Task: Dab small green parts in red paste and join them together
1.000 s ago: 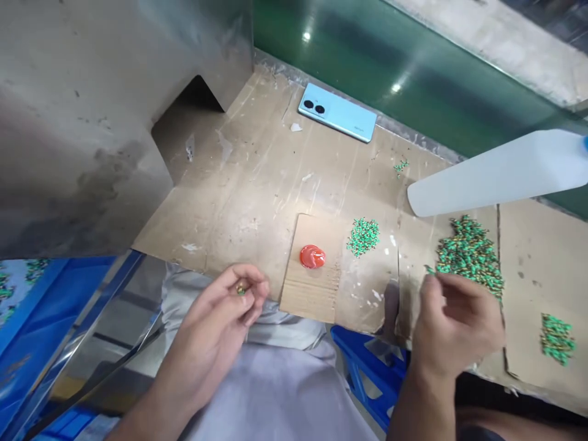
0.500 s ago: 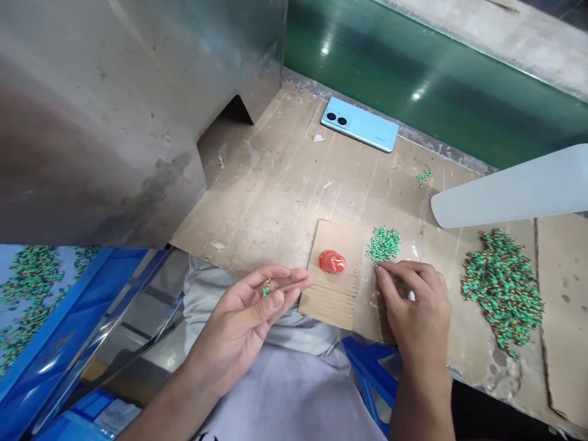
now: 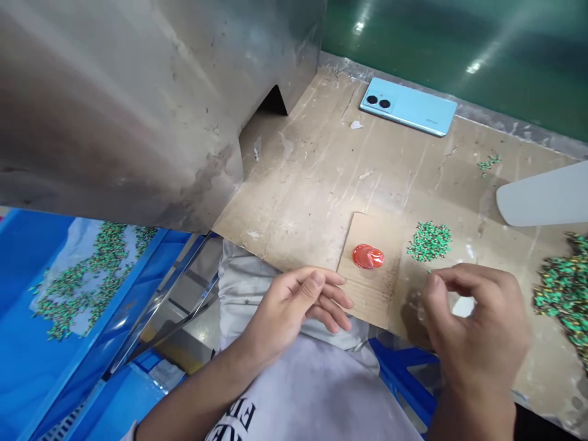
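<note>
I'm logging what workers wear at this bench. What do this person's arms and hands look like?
Both forearms are bare, with no sleeves in view. The left hand and right hand wear no gloves, and no rings, watch or wristband show. The person wears a pale grey top with dark lettering.

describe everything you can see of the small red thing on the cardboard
The small red thing is a glossy, bright red, roundish piece with a short lobe on its right side; it looks like plastic or wax, though which one cannot be told. It lies flat on a separate cardboard piece laid on the cardboard-covered bench. Nothing touches it: the left hand is just below-left, the right hand to the lower right, and a little heap of green parts lies to its right.
</note>
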Tool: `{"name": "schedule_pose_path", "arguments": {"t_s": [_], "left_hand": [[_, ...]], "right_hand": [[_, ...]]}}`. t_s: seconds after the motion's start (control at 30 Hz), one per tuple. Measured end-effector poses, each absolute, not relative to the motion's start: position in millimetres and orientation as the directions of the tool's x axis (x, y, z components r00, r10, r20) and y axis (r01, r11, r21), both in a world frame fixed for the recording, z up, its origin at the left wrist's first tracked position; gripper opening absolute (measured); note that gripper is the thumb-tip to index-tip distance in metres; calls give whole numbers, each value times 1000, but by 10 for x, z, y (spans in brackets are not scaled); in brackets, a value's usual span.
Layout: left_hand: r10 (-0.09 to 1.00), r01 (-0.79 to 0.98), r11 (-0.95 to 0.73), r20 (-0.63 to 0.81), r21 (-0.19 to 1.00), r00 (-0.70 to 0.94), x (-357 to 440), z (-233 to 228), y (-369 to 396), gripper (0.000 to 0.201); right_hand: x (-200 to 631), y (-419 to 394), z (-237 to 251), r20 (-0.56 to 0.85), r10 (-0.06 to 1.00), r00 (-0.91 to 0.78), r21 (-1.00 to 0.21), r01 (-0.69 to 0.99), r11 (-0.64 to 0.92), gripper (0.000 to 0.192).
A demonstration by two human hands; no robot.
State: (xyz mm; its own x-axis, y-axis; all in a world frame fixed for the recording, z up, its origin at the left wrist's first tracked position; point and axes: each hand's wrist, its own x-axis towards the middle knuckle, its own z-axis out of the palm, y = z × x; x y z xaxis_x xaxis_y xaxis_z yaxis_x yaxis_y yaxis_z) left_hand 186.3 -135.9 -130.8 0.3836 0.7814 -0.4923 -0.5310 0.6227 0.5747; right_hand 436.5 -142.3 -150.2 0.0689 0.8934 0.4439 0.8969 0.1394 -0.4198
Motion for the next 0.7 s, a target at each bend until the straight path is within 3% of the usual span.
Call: {"name": "schedule_pose_path", "arguments": {"t_s": [0.13,0.27,0.4,0.7], "left_hand": [[710,-405,699,-500,590,497,1849,-1266,-1377,28],[715,-270,680,-538,681,445,1836,-1248,-1389,14],[707,-147,671,-567,727,422,1820,-1236,-1391,12],[760,146,521,-535,841,369,1828,-1189,-1355,15]], "right_hand": [[4053,-1570,-1365,492,844,-214,-473,748,466,14],[3897,-1573,-1332,461,792,-401,-467,649,601,18],[3923,-1517,-1338,437,758,-485,-475,591,652,17],[3936,-1470,-1397,401,813,-423,-591,559,582,19]]}}
